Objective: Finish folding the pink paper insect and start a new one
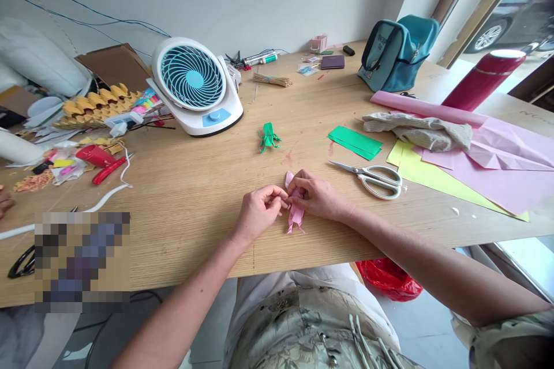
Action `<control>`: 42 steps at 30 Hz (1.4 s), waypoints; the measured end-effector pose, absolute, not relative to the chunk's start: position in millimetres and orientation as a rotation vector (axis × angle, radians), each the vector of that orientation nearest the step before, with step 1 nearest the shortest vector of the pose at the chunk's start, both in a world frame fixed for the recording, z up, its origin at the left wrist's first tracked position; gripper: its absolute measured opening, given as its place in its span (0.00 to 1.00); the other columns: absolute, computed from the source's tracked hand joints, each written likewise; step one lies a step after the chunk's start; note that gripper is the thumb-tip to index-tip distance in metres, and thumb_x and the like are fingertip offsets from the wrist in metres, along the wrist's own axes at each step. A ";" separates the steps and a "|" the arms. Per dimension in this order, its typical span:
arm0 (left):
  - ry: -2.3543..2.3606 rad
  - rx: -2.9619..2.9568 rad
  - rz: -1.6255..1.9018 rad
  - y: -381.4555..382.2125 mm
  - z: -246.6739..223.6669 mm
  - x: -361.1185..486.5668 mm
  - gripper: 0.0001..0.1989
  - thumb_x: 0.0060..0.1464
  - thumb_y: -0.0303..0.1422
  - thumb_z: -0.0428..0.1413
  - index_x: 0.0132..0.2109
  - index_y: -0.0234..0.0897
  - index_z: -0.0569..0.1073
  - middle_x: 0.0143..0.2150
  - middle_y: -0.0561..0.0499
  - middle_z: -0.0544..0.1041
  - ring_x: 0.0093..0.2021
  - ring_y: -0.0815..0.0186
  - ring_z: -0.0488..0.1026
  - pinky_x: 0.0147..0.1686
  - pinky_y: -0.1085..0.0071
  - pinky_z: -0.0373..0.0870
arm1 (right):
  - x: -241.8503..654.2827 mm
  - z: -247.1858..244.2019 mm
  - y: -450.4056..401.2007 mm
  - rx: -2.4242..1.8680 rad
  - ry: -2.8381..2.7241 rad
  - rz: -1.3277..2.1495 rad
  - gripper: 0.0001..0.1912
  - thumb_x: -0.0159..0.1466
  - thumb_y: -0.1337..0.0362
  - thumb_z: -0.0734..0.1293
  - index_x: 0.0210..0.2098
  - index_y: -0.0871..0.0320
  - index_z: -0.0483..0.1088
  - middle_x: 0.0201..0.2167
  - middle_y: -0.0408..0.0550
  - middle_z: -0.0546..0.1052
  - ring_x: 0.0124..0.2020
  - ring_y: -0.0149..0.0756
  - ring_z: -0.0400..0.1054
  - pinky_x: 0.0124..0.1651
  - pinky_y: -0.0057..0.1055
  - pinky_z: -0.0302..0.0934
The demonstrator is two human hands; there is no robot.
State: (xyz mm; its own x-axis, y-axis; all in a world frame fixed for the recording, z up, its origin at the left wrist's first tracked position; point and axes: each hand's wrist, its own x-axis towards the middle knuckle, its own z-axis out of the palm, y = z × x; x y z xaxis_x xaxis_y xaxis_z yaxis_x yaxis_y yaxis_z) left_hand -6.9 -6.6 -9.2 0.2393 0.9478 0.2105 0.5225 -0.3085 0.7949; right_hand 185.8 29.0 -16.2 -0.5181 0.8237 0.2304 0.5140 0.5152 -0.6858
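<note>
A folded pink paper figure (296, 217) with twisted ends lies near the table's front edge, between my hands. My right hand (315, 195) is closed round its upper part, fingers over the paper. From the left, my left hand (263, 211) pinches at the figure's side; its fingertips are pressed together, and a small part of the paper seems to be between them. Beyond my hands stands a green folded paper figure (269, 137) with thin legs. White-handled scissors (373, 179) lie open to the right, below green paper strips (355, 142).
A white and blue fan (194, 83) stands at the back left. Pink sheets (511, 184), a grey cloth (422, 131), a red bottle (483, 79) and a teal bag (396, 55) are at the right. Clutter and red pliers (109, 170) lie left, near another person's hand (5, 200).
</note>
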 end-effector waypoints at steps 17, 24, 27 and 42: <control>1.488 2.256 0.865 -14.1 -13.8 1.9 0.09 0.55 0.20 0.54 0.33 0.39 0.66 0.29 0.57 0.71 0.29 0.71 0.69 0.32 0.75 0.64 | 187.7 -18.6 29.1 -1.018 -2.239 0.730 0.10 0.61 0.74 0.66 0.37 0.57 0.77 0.40 0.47 0.70 0.32 0.28 0.65 0.38 0.26 0.59; 1.530 2.534 0.766 -20.7 -13.1 6.6 0.08 0.60 0.22 0.49 0.36 0.39 0.68 0.35 0.51 0.73 0.35 0.66 0.71 0.36 0.71 0.67 | 186.9 -19.9 29.5 -1.036 -2.218 0.731 0.09 0.58 0.74 0.69 0.37 0.58 0.75 0.38 0.45 0.69 0.34 0.29 0.65 0.40 0.26 0.59; 1.505 2.278 0.828 -21.9 -10.8 7.2 0.05 0.59 0.24 0.52 0.37 0.40 0.68 0.34 0.53 0.75 0.32 0.69 0.73 0.33 0.74 0.68 | 185.9 -20.2 29.5 -1.048 -2.208 0.735 0.07 0.59 0.74 0.68 0.36 0.57 0.75 0.37 0.45 0.68 0.33 0.28 0.64 0.38 0.25 0.58; 1.383 1.387 0.569 -3.8 2.7 5.5 0.12 0.55 0.38 0.57 0.29 0.34 0.69 0.23 0.55 0.73 0.16 0.77 0.63 0.14 0.81 0.55 | 186.9 -20.7 29.6 -1.053 -2.193 0.749 0.06 0.59 0.73 0.68 0.36 0.58 0.74 0.38 0.45 0.69 0.32 0.28 0.63 0.37 0.25 0.58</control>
